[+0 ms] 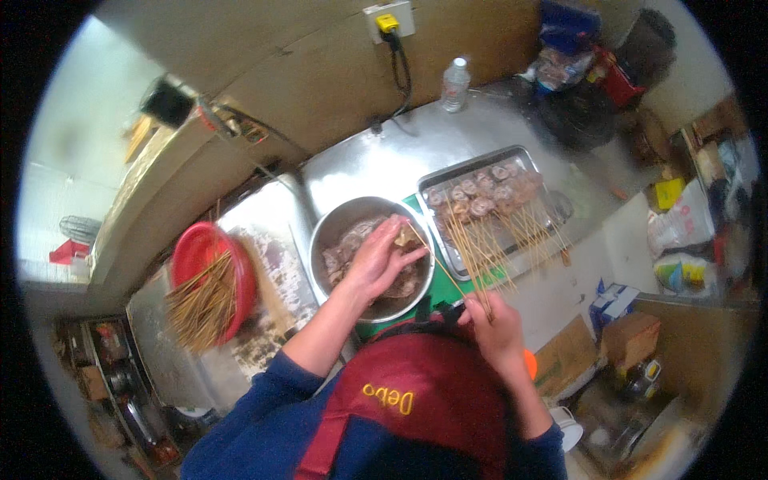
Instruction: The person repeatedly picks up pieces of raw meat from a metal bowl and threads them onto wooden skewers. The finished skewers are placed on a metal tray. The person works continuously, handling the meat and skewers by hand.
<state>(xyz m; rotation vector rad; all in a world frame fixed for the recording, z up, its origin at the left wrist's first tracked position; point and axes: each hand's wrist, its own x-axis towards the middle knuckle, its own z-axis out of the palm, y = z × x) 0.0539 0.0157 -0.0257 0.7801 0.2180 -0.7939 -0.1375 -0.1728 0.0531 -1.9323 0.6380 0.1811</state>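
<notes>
My left hand [379, 255] is over a round steel bowl [318, 287] and holds a small yellowish piece of meat [407, 236] between thumb and fingers. More dark, wet meat pieces [342, 258] lie in the bowl. My right hand [497, 329] grips several bamboo skewers [479, 285] in front of the apron. One thin skewer [441, 264] runs from it up to the piece in my left hand; whether its tip is inside the meat cannot be told. To the right, a metal tray [461, 267] carries rows of skewered, rolled meat [482, 205], sticks pointing towards me.
A red plastic basin [247, 288] with many loose skewers [207, 300] stands at left. A green board [443, 292] lies beneath bowl and tray. Against the wall are a plastic bottle [456, 87] and a yellow plug [387, 23] with a hanging cable. Cardboard boxes [630, 339] sit at lower right.
</notes>
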